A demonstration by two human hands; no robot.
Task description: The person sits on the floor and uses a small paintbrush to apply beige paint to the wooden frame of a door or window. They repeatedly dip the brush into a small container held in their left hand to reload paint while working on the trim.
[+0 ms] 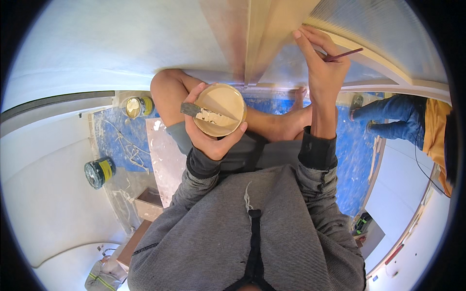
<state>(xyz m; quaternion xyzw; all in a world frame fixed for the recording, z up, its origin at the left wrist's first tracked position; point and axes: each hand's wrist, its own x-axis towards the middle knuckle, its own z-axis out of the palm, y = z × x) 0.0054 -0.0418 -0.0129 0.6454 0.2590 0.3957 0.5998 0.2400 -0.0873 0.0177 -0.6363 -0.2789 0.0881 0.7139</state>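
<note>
1. Left hand [209,131]: fingers curled around a round tan tub [221,109], gripping it from below and the side, thumb on the near rim; the tub is held at chest height over the person's bent knee.
2. Inside the tub: a smear of pale putty [209,116] on the bottom; a flat putty knife [196,110] lies across the rim on the left side, its blade reaching into the putty, its end pinned under the left fingers.
3. Right hand [321,63]: raised and clenched on a thin dark-red handle [345,54], which sticks out to the right; the working end is hidden behind the fingers; index fingertip pressed against the pale wooden frame [272,34] where it meets a ribbed translucent panel [383,34].
4. Body: grey striped sleeves; person seated cross-legged, bare foot [291,121] below the right wrist.
5. Floor: blue sheet [114,133] spattered with white, under and beside the legs.
6. Left of the sheet: an open yellow-labelled can [137,106] near the knee; a second dark can [99,172] lying on its side, well apart from it.
7. Far right: another person's jeans-clad legs [388,116] and orange top [437,131].
</note>
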